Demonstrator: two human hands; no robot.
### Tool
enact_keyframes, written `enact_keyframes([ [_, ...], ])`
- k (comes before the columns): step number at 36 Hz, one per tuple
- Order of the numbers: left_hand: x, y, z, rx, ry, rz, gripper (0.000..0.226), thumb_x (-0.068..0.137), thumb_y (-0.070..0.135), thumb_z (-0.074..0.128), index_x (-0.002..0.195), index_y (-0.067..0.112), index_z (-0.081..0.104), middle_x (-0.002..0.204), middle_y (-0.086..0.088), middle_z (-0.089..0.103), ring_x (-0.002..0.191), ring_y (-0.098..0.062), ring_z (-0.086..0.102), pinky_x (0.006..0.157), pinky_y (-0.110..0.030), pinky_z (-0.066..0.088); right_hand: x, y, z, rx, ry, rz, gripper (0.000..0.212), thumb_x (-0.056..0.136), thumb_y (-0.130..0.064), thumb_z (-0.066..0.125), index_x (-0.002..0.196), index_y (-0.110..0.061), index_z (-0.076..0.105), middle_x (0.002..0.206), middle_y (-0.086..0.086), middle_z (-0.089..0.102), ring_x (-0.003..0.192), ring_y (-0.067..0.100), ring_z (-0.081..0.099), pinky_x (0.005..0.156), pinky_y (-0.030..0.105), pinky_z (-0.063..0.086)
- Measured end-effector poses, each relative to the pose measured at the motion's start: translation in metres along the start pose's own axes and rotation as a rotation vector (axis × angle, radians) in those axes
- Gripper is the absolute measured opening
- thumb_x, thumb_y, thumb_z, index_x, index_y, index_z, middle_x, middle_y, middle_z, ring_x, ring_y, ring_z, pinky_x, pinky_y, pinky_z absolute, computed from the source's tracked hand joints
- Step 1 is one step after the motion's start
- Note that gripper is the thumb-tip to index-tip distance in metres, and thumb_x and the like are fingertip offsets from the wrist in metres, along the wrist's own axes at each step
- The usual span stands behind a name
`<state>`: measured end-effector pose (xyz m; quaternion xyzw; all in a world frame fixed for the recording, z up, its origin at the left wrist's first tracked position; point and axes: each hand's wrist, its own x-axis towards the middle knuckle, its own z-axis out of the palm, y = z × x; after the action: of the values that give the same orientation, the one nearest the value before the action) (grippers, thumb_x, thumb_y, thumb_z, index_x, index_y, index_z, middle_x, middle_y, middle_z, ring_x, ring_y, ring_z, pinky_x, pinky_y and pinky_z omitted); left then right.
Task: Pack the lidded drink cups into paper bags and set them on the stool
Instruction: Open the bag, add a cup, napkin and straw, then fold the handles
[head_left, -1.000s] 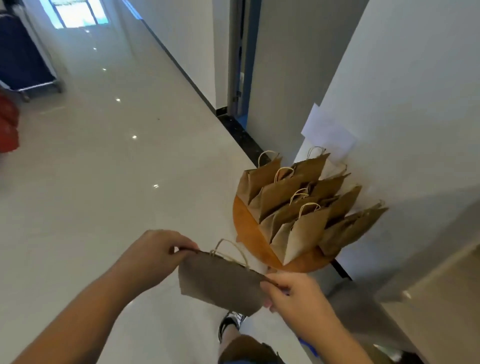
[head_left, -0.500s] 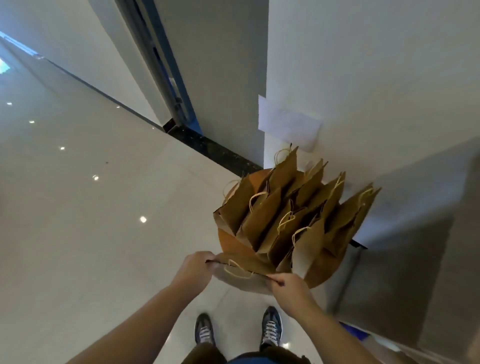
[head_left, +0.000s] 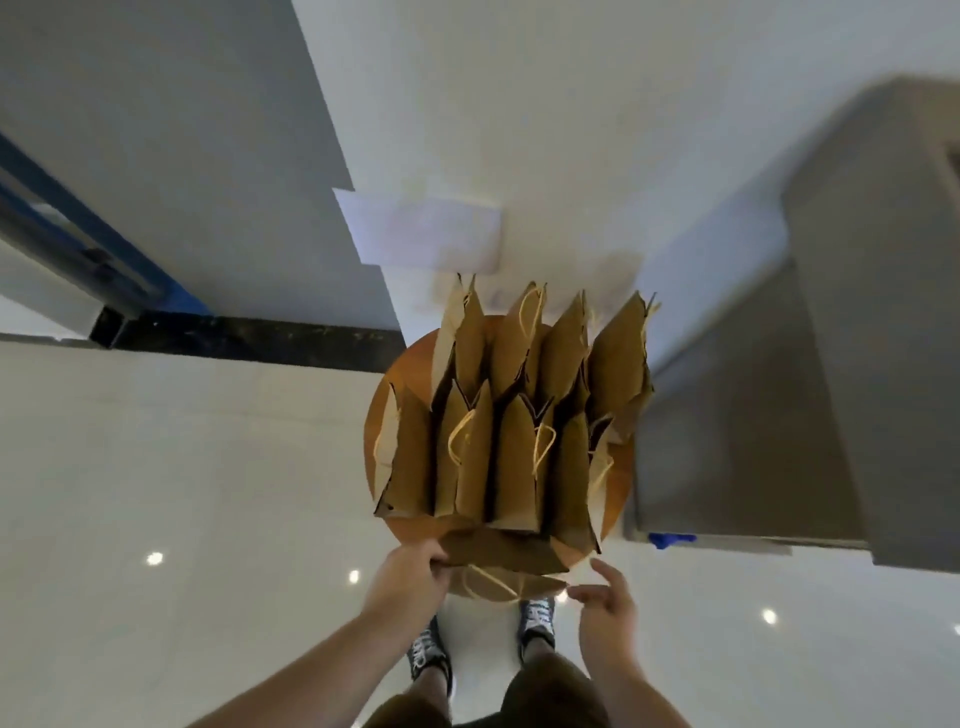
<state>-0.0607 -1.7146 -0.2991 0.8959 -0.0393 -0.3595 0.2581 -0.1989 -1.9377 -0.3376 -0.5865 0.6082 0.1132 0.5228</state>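
At the stool's (head_left: 408, 364) near edge, the left hand (head_left: 410, 571) still pinches the paper bag (head_left: 498, 553); the right hand (head_left: 605, 605), gripping it before, now spreads its fingers just beside it.

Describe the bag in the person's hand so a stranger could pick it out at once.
Find the round orange stool against the white wall, crowded with upright brown paper bags. At its near edge, the left hand grips one more bag. Alone among them, it lies tipped over, not standing.
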Motion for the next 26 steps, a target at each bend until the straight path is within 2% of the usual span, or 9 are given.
enact_keyframes([
  [2, 0.006, -0.002, 0.000, 0.012, -0.021, 0.025, 0.005, 0.097, 0.039, 0.068, 0.093, 0.037, 0.069, 0.088, 0.017, 0.071, 0.081, -0.001, 0.068, 0.077, -0.028, 0.060, 0.005, 0.013, 0.013, 0.192, 0.091, 0.290, 0.034, 0.100, 0.006, 0.048, 0.126, -0.010, 0.064, 0.106, 0.021, 0.070, 0.100, 0.035, 0.069, 0.088, 0.046, 0.059],
  [4, 0.012, -0.003, 0.001, 0.022, -0.020, 0.042, 0.006, 0.097, 0.039, 0.068, 0.091, 0.039, 0.068, 0.085, 0.018, 0.071, 0.079, -0.001, 0.068, 0.075, -0.025, 0.060, 0.010, 0.025, 0.029, 0.444, 0.009, 0.588, 0.026, 0.104, -0.004, 0.046, 0.121, 0.003, 0.065, 0.102, 0.028, 0.070, 0.094, 0.043, 0.072, 0.084, 0.053, 0.063],
  [7, 0.020, -0.005, 0.002, 0.022, -0.004, 0.054, 0.006, 0.095, 0.041, 0.071, 0.090, 0.041, 0.067, 0.085, 0.021, 0.070, 0.080, 0.003, 0.067, 0.074, -0.019, 0.058, 0.021, 0.047, 0.056, 0.777, -0.202, 0.816, 0.058, 0.112, -0.043, 0.034, 0.134, 0.006, 0.056, 0.116, 0.031, 0.069, 0.106, 0.053, 0.070, 0.101, 0.069, 0.053],
  [10, 0.026, -0.007, 0.000, 0.011, -0.003, 0.059, 0.011, 0.096, 0.043, 0.071, 0.088, 0.045, 0.064, 0.085, 0.024, 0.071, 0.080, 0.007, 0.067, 0.074, -0.016, 0.056, 0.033, 0.048, 0.083, 1.027, -0.363, 0.913, 0.080, 0.104, -0.070, 0.026, 0.157, -0.013, 0.041, 0.152, 0.030, 0.052, 0.136, 0.060, 0.050, 0.117, 0.073, 0.034],
  [12, 0.032, -0.008, -0.002, -0.020, -0.004, 0.045, 0.007, 0.096, 0.041, 0.071, 0.090, 0.042, 0.067, 0.086, 0.024, 0.071, 0.082, 0.007, 0.068, 0.078, -0.019, 0.059, 0.040, 0.038, 0.101, 1.145, -0.423, 0.889, 0.076, 0.100, -0.072, 0.035, 0.153, -0.019, 0.046, 0.153, 0.034, 0.051, 0.135, 0.065, 0.050, 0.113, 0.078, 0.036],
  [15, 0.041, -0.007, -0.007, -0.019, 0.012, 0.060, 0.003, 0.095, 0.036, 0.072, 0.095, 0.039, 0.072, 0.089, 0.023, 0.070, 0.084, 0.007, 0.066, 0.079, -0.018, 0.058, 0.043, 0.018, 0.121, 1.166, -0.488, 0.697, 0.062, 0.095, -0.058, 0.056, 0.141, -0.018, 0.064, 0.138, 0.031, 0.066, 0.122, 0.062, 0.063, 0.104, 0.078, 0.045],
  [19, 0.052, 0.000, -0.012, -0.029, 0.024, 0.073, 0.006, 0.095, 0.034, 0.073, 0.096, 0.040, 0.072, 0.092, 0.024, 0.068, 0.086, 0.005, 0.065, 0.080, -0.020, 0.056, 0.045, -0.004, 0.132, 1.145, -0.442, 0.615, 0.062, 0.097, -0.066, 0.051, 0.133, -0.019, 0.072, 0.132, 0.025, 0.071, 0.116, 0.058, 0.068, 0.102, 0.076, 0.047],
  [22, 0.057, 0.006, -0.014, -0.038, 0.023, 0.061, 0.006, 0.096, 0.035, 0.072, 0.101, 0.037, 0.073, 0.096, 0.021, 0.068, 0.090, 0.002, 0.067, 0.084, -0.025, 0.060, 0.051, -0.012, 0.135, 1.108, -0.406, 0.600, 0.062, 0.096, -0.070, 0.051, 0.118, -0.018, 0.079, 0.126, 0.026, 0.074, 0.110, 0.058, 0.070, 0.098, 0.074, 0.050],
  [26, 0.062, 0.011, -0.014, -0.054, 0.059, 0.090, 0.013, 0.097, 0.031, 0.071, 0.110, 0.030, 0.074, 0.102, 0.018, 0.068, 0.095, 0.000, 0.068, 0.088, -0.028, 0.062, 0.056, -0.024, 0.132, 1.084, -0.383, 0.667, 0.058, 0.092, -0.068, 0.060, 0.126, -0.021, 0.072, 0.122, 0.030, 0.074, 0.108, 0.062, 0.069, 0.095, 0.076, 0.052],
])
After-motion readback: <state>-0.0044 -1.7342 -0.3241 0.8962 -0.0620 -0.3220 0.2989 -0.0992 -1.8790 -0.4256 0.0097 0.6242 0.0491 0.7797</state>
